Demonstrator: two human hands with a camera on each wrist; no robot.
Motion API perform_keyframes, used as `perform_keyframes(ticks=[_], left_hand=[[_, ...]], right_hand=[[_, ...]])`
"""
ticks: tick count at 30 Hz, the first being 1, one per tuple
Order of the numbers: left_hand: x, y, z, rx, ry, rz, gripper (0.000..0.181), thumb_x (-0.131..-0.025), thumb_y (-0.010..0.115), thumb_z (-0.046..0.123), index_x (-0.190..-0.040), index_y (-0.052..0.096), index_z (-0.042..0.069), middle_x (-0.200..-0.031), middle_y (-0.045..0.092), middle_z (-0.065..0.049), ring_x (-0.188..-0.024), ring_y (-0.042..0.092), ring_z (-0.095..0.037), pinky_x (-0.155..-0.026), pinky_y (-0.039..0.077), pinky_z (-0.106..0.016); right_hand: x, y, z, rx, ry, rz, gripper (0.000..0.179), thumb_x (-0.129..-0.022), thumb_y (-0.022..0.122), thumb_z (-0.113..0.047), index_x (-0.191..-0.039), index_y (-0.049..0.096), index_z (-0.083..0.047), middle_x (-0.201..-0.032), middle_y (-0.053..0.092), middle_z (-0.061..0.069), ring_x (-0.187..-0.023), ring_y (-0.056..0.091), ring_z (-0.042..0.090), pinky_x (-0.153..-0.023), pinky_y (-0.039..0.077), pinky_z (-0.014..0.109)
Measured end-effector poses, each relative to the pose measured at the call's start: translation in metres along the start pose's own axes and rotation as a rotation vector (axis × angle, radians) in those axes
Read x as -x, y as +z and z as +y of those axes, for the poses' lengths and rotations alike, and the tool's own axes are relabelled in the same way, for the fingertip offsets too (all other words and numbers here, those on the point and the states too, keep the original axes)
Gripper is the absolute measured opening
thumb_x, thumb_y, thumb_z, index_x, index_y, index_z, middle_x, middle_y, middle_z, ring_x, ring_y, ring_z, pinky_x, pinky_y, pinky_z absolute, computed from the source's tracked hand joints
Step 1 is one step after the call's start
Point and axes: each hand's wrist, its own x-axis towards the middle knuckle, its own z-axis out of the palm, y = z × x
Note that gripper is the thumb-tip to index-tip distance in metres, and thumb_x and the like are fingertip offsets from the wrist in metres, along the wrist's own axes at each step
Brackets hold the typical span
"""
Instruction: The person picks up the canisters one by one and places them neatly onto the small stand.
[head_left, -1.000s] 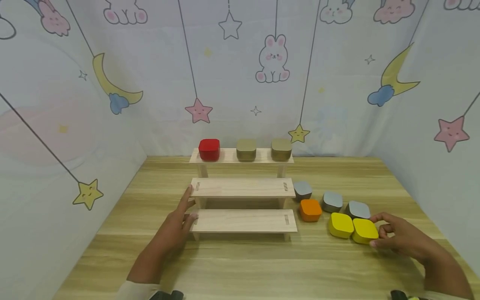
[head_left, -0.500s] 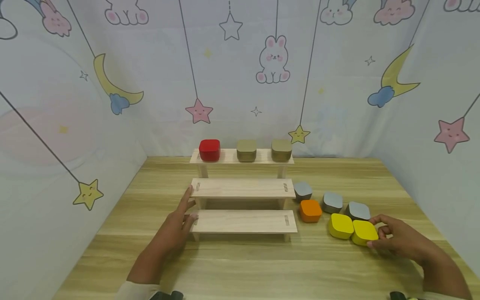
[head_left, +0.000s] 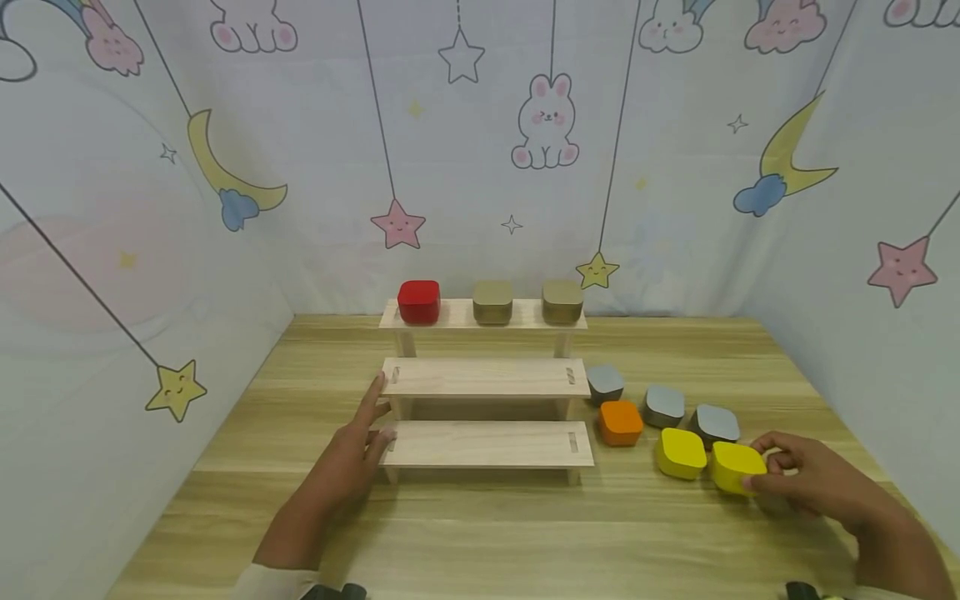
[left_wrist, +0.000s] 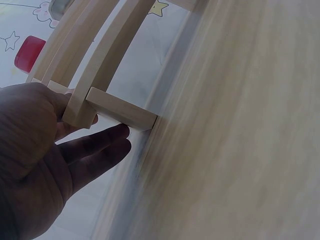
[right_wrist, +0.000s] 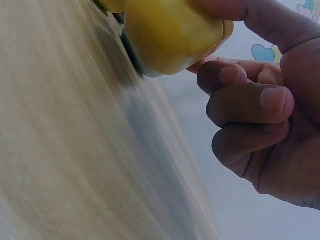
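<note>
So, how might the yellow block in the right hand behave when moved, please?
The yellow block seems stiff, showing no visible dent beside the fingers. Its smooth surface may be slightly slippery, while its squared shape probably resists rolling.

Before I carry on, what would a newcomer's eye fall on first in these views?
Probably the glossy yellow rounded-square block pinched in the right hand, beside a matching yellow block on the wood-grain table. Next, perhaps, the glossy red rounded block at the left end of the rear pale wooden shelf. The bright orange rounded block also stands out, right of the front shelves among duller grey ones.
</note>
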Motion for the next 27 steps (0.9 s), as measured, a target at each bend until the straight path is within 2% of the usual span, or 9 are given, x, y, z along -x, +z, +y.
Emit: perform_keyframes(ticks=[7,13,20,27], left_hand=[[0.000,0.000,0.001,-0.020,-0.011,0.001,0.090,-0.116,0.052,0.015,-0.175,-0.009,0.044,-0.173,0.042,-0.023,-0.141,0.065,-0.046,-0.117,0.052,-0.064],[0.000,0.000,0.002,-0.036,-0.021,0.003,0.092,-0.116,0.053,0.015,-0.174,-0.010,0.045,-0.173,0.042,-0.023,-0.141,0.065,-0.046,-0.118,0.051,-0.065],[0.001,0.001,0.000,-0.016,0.005,0.010,0.090,-0.115,0.053,0.014,-0.175,-0.008,0.042,-0.171,0.044,-0.025,-0.138,0.067,-0.046,-0.116,0.053,-0.065],[0.001,0.001,0.001,-0.015,0.001,0.005,0.090,-0.116,0.053,0.015,-0.175,-0.008,0.043,-0.172,0.044,-0.024,-0.139,0.067,-0.046,-0.117,0.052,-0.066]], right_hand=[[0.004,-0.002,-0.005,-0.001,0.026,0.062,0.045,-0.105,0.073,-0.018,-0.137,0.051,0.003,-0.081,0.055,-0.007,-0.049,0.041,0.004,-0.044,0.048,0.030],[0.007,0.001,-0.011,-0.051,-0.062,0.118,0.030,-0.103,0.074,-0.010,-0.127,0.056,-0.006,-0.084,0.062,-0.001,-0.048,0.047,0.012,-0.044,0.051,0.037],[0.004,0.007,-0.021,-0.068,-0.141,0.190,0.032,-0.100,0.075,-0.003,-0.126,0.057,-0.008,-0.084,0.062,-0.005,-0.047,0.046,0.014,-0.042,0.049,0.035],[-0.004,0.015,-0.036,-0.075,-0.212,0.206,0.031,-0.099,0.075,0.000,-0.124,0.057,-0.008,-0.086,0.070,-0.002,-0.047,0.049,0.018,-0.042,0.049,0.034]])
